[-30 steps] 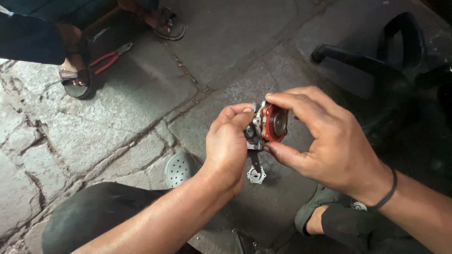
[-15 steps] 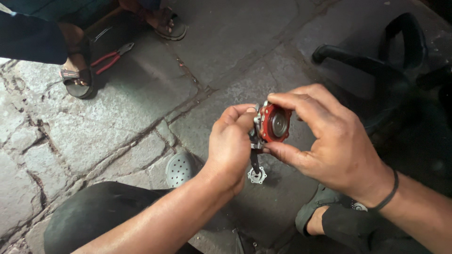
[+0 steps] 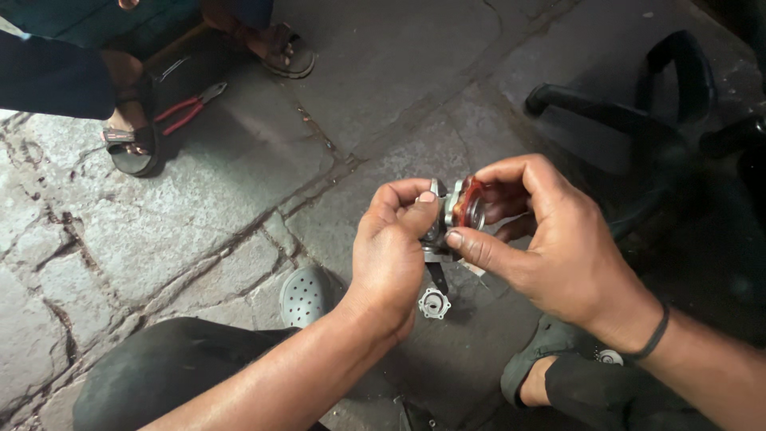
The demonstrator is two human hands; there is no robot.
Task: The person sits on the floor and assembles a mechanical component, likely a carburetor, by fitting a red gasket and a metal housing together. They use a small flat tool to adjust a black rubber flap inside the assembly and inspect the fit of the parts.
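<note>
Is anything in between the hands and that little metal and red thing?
No. Both hands already hold it: the left hand grips the metal part from one side, and the right hand pinches the red end. Nothing visible sits between them.

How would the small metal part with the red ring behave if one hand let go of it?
The metal part looks rigid and probably heavy for its size. Its red ring end seems round, so it might roll. The left hand and right hand pinch it with fingertips.

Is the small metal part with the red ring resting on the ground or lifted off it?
Lifted: both hands, left hand and right hand, pinch the metal part above the stone floor.
</note>
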